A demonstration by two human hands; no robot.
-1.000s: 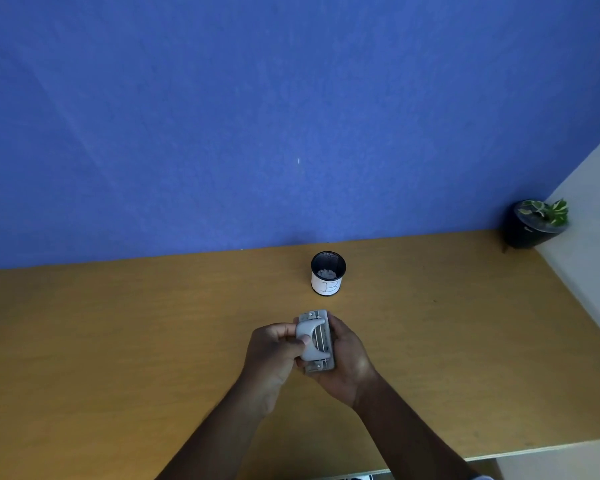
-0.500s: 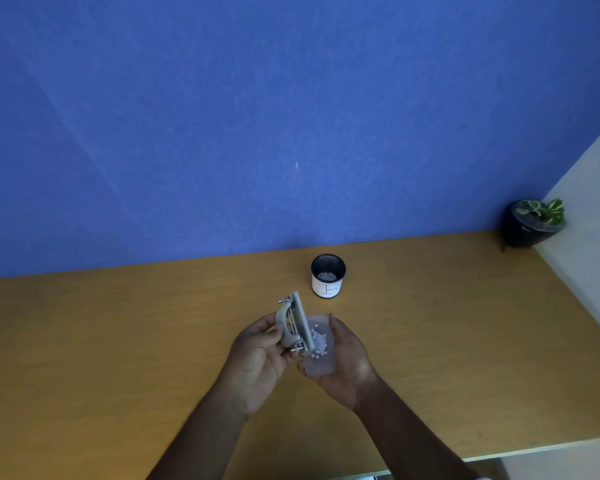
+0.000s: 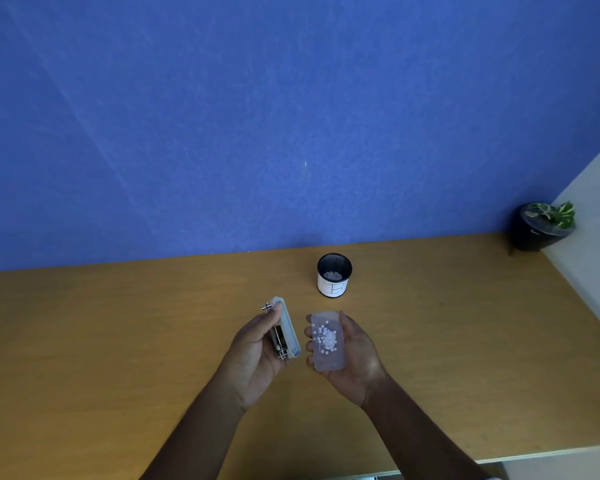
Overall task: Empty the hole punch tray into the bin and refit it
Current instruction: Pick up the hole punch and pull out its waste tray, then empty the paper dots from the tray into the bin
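Note:
My left hand (image 3: 257, 355) grips the grey hole punch (image 3: 286, 329), turned on its side with its metal mechanism facing my palm. In my right hand (image 3: 355, 358) lies the clear plastic tray (image 3: 327, 341), open side up, with several white paper dots heaped in it. The two parts are apart by a small gap above the desk. The bin (image 3: 334, 275), a small black cup with a white label marked B, stands upright just beyond the tray and holds some white dots.
The wooden desk (image 3: 118, 341) runs to a blue wall behind. A potted plant (image 3: 542, 226) in a black pot sits at the far right corner beside a white side wall. The desk's front edge runs below my forearms.
The tray has come off the punch. My left hand has swung the punch body away to the left, and my right hand now holds the tray alone, level.

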